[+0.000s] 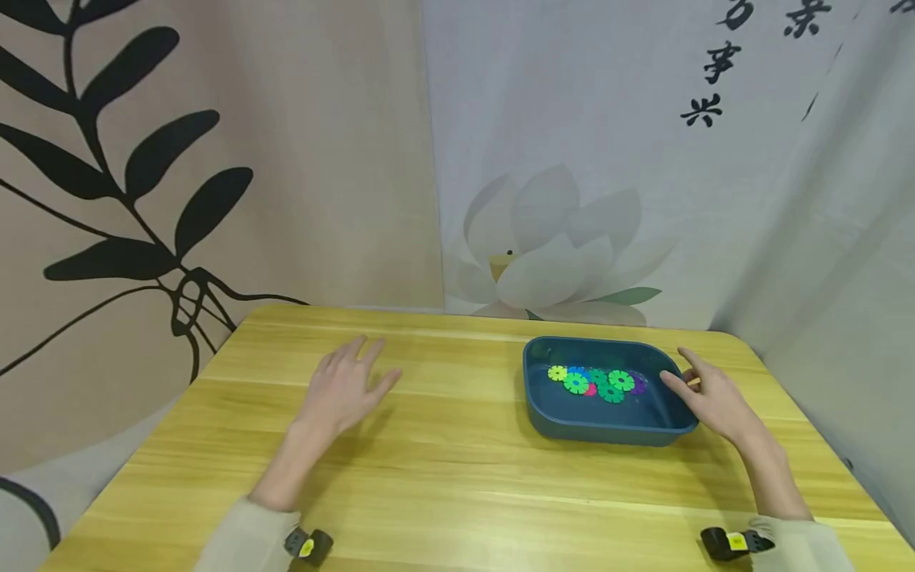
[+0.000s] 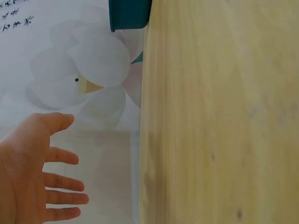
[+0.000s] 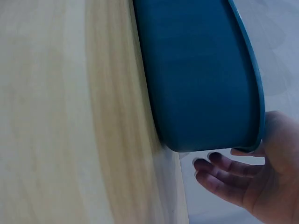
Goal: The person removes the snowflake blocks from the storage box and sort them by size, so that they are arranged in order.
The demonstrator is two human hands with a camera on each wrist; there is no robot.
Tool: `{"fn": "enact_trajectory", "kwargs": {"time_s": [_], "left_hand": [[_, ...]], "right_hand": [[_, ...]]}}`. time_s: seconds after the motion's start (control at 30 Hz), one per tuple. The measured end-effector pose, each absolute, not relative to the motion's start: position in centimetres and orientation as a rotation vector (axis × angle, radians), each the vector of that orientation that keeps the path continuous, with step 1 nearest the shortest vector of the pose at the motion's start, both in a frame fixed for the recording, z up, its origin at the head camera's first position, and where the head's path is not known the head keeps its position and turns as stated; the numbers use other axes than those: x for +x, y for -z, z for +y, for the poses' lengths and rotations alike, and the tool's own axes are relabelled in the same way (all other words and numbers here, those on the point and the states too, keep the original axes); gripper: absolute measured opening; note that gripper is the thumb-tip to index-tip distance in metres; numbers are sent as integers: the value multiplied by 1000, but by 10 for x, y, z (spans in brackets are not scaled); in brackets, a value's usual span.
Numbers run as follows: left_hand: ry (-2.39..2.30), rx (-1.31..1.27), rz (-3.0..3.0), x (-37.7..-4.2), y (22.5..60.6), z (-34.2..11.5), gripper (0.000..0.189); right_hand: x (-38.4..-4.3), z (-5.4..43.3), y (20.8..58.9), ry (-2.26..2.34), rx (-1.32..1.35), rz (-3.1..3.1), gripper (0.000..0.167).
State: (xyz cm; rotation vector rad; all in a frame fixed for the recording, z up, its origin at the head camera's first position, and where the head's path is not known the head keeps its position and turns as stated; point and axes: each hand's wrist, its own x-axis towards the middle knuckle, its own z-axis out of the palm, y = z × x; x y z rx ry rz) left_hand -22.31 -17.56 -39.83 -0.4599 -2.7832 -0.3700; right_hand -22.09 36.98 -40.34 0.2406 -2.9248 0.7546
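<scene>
A dark teal plastic bin (image 1: 600, 433) sits on the right half of the wooden table, its near wall filling much of the right wrist view. Inside lie several small notched plastic discs (image 1: 611, 393) in green, yellow, blue, pink and purple. My right hand (image 1: 718, 401) is at the bin's right end, the thumb over the rim and curled fingers (image 3: 224, 179) outside and below it. On the left, my left hand (image 1: 343, 389) hovers over the table with spread fingers, holding nothing, well away from the bin.
The wooden table (image 1: 443, 492) reaches back to a hanging cloth (image 1: 343, 159) printed with leaves, a lotus and characters. Another pale cloth (image 1: 843, 238) hangs along the right side. Each wrist wears a small black camera (image 1: 727, 544).
</scene>
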Motion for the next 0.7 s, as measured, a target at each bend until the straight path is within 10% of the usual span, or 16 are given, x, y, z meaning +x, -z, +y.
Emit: {"fn": "enact_trajectory", "kwargs": {"time_s": [0.7], "left_hand": [[657,-531,-2793,-229,386,-134,66]], "right_hand": [[-219,373,410,-761,230,-2847,44]]}}
